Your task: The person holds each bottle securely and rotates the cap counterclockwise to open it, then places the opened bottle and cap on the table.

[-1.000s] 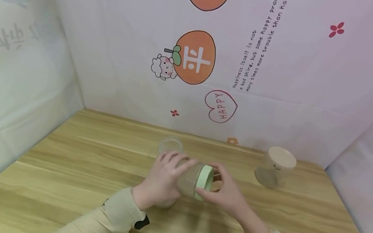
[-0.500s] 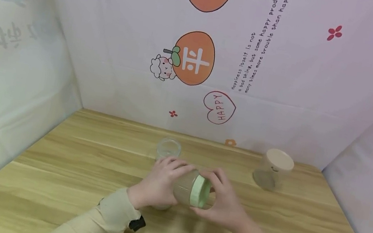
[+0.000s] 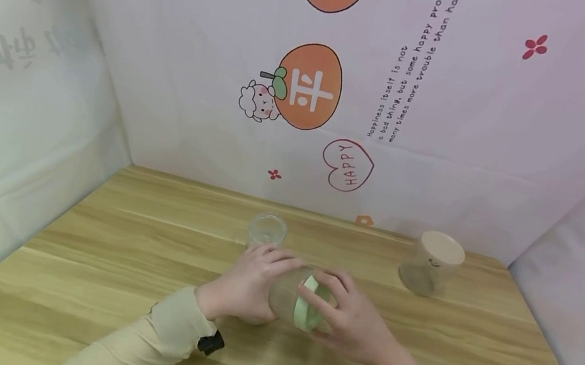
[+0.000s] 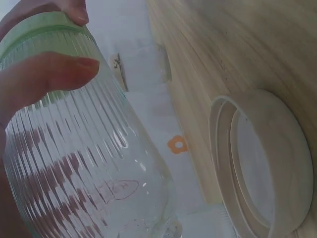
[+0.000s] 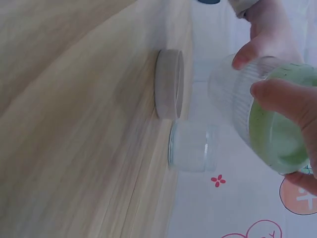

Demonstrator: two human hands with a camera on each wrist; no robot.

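Note:
A ribbed clear glass jar (image 3: 285,293) is held above the table, tipped on its side with its light green lid (image 3: 304,307) towards the right. My left hand (image 3: 249,283) grips the jar's body. Around the lid curl the fingers and thumb of my right hand (image 3: 358,326). In the left wrist view, the green lid (image 4: 42,27) sits on the jar's mouth, and I see nothing inside the ribbed glass (image 4: 94,158). Beneath the hands a beige ring-shaped lid (image 4: 290,163) lies on the table, mostly hidden in the head view.
Just behind my left hand stands a clear glass jar (image 3: 268,230) without a lid. Farther right, near the back edge, is a glass jar with a beige top (image 3: 432,262). Printed cloth walls (image 3: 202,66) enclose the wooden table (image 3: 103,254) at the back and sides.
Both hands have brought the jar slightly lower and nearer to me. My right fingers have shifted round the green lid, with one now lying across its front.

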